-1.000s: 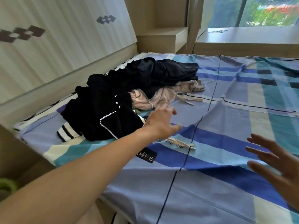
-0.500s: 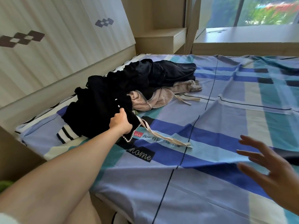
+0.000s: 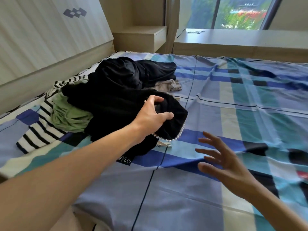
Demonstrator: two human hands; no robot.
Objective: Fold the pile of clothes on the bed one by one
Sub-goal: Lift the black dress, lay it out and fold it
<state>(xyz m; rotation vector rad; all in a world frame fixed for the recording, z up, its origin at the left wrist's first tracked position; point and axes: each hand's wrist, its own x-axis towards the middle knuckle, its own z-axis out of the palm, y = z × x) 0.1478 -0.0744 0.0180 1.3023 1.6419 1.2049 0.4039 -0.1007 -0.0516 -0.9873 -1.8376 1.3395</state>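
Observation:
A pile of clothes lies on the left half of the bed. On top is a black garment with a pearl-trimmed edge [image 3: 116, 104], and my left hand [image 3: 153, 115] grips a bunch of it near that trim, lifted off the sheet. Under it show a green garment [image 3: 70, 114] and a black-and-white striped one [image 3: 36, 135]. Behind lie another dark garment [image 3: 150, 70] and a beige one [image 3: 168, 85]. My right hand [image 3: 223, 164] hovers over the sheet to the right of the pile, fingers spread, holding nothing.
The bed has a blue, teal and white plaid sheet [image 3: 233, 114]. A pale headboard [image 3: 50, 39] runs along the left. A wooden nightstand [image 3: 141, 37] and a window ledge [image 3: 241, 42] stand behind the bed.
My left hand went from reaching open to gripping the black garment and pulling it right and up, uncovering the green and striped clothes. My right hand moved left towards the pile.

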